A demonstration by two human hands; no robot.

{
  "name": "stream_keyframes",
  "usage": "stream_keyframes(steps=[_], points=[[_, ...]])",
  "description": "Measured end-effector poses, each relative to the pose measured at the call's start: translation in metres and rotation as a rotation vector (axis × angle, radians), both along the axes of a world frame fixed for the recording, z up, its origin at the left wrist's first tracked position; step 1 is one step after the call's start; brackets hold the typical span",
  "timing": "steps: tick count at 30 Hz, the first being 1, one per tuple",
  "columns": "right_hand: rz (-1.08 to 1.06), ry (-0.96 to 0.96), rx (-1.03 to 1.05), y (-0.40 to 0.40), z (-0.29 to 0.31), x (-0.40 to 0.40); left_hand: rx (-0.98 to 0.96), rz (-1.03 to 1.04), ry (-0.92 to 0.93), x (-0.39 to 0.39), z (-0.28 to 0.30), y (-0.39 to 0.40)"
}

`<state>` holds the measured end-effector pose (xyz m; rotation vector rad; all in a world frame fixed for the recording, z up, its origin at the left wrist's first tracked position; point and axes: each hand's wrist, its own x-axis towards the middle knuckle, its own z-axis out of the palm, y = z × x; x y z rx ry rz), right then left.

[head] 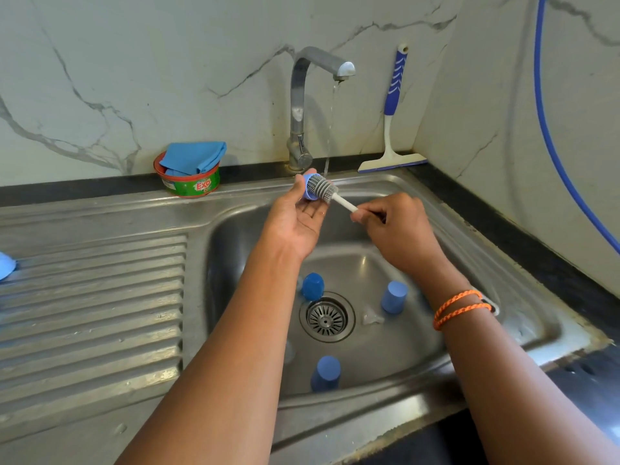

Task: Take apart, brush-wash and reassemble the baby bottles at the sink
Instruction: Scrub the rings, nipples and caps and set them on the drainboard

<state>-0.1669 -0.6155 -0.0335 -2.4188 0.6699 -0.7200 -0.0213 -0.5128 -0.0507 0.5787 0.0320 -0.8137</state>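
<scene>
Washing under way. Left hand [298,216] pinches a small blue plastic bottle ring [309,191] at its fingertips above the steel sink [523,317]; right hand [396,226] grips the grey-bristled white-handled brush [323,189] working it. Three blue plastic caps [393,297] (apparently unwashed) lie in the basin; reassembly outstanding.

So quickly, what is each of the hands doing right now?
Left hand: holds a small blue bottle ring at its fingertips.
Right hand: grips the handle of the bottle brush, whose head is in the ring.
</scene>
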Motion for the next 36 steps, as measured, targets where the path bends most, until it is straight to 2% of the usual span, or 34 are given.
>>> stream_keyframes(steps=[4, 9, 12, 14, 19, 24, 27, 31, 36], points=[[-0.087, -0.009, -0.005, 0.009, -0.008, 0.009, -0.007, 0.059, 0.0, -0.002, 0.003, -0.005], [-0.175, 0.122, -0.194, 0.017, -0.005, 0.012, 0.152, 0.152, -0.217, -0.001, 0.001, -0.007], [-0.107, 0.178, -0.299, 0.013, 0.003, 0.006, 0.251, 0.198, -0.309, 0.001, 0.002, -0.005], [-0.011, 0.166, -0.283, 0.007, 0.005, 0.002, 0.298, 0.193, -0.334, 0.003, 0.003, 0.0], [0.069, -0.026, -0.153, 0.004, 0.001, -0.001, 0.103, 0.097, -0.121, 0.004, 0.003, 0.006], [-0.054, -0.031, -0.094, 0.015, -0.012, 0.014, -0.003, 0.102, 0.032, -0.005, -0.002, -0.006], [-0.177, -0.054, -0.004, 0.009, -0.009, 0.015, 0.072, 0.081, 0.013, -0.01, -0.008, -0.01], [-0.155, 0.009, -0.024, 0.01, -0.003, 0.012, 0.137, 0.082, -0.086, -0.013, -0.009, -0.015], [-0.145, 0.102, -0.06, 0.015, -0.015, 0.017, 0.159, 0.056, -0.04, -0.011, -0.01, -0.013]])
